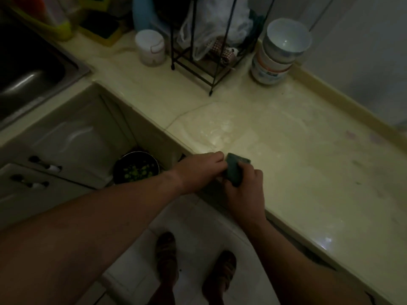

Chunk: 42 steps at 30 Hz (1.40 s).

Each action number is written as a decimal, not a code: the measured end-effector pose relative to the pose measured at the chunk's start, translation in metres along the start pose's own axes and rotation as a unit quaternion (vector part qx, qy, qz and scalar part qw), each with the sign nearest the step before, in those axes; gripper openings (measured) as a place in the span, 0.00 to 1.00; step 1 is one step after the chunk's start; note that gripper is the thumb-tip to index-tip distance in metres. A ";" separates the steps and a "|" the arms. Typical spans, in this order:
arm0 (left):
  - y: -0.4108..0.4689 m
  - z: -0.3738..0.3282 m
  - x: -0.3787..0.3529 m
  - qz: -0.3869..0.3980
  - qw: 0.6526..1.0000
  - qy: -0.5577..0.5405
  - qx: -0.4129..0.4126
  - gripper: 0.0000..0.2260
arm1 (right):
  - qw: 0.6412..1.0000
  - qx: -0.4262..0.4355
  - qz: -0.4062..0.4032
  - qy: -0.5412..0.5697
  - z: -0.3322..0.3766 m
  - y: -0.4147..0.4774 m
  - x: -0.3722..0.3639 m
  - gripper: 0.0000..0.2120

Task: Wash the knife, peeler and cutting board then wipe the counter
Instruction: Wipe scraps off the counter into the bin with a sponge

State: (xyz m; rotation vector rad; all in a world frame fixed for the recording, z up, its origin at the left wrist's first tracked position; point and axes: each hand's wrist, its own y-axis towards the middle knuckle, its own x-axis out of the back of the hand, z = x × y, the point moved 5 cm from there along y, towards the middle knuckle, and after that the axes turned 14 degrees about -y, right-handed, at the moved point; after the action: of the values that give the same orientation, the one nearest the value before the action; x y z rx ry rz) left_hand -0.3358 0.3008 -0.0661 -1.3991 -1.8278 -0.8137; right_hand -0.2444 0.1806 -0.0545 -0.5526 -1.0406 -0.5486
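Observation:
A dark green sponge [234,170] sits at the front edge of the pale yellow counter [297,155], which shines wet near it. My right hand [246,190] grips the sponge from the near side with curled fingers. Beside it on the left, my left hand [201,170] is at the counter edge with its fingers curled and touching the sponge's left end. No knife, peeler or cutting board shows in the head view.
A steel sink [26,71] lies at the far left. A white lidded jar [150,48], a black wire rack [209,51] with plastic bags and stacked white bowls [279,51] stand at the back. Below the counter edge, a dark pot with green scraps [136,168] sits on the floor.

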 end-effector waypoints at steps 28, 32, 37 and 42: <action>-0.251 0.186 0.097 -0.438 0.625 -0.366 0.532 0.09 | 0.963 0.248 0.101 -0.014 0.241 0.037 -0.076 0.32; -0.237 0.177 0.096 -0.345 0.673 -0.407 0.513 0.22 | 0.965 0.238 0.110 -0.002 0.242 0.036 -0.075 0.32; -0.215 0.154 0.113 -0.388 0.666 -0.391 0.503 0.12 | 0.967 0.231 0.103 0.014 0.228 0.041 -0.055 0.33; -0.148 0.115 0.119 -0.369 0.540 -0.642 0.400 0.19 | 0.977 0.192 0.087 0.016 0.172 0.052 -0.023 0.33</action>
State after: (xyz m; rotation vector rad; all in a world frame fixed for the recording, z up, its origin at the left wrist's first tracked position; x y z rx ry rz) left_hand -0.5187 0.4253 -0.0443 -0.3347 -3.2559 1.1702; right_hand -0.3294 0.3359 -0.0151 -0.2868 -1.0238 -0.1925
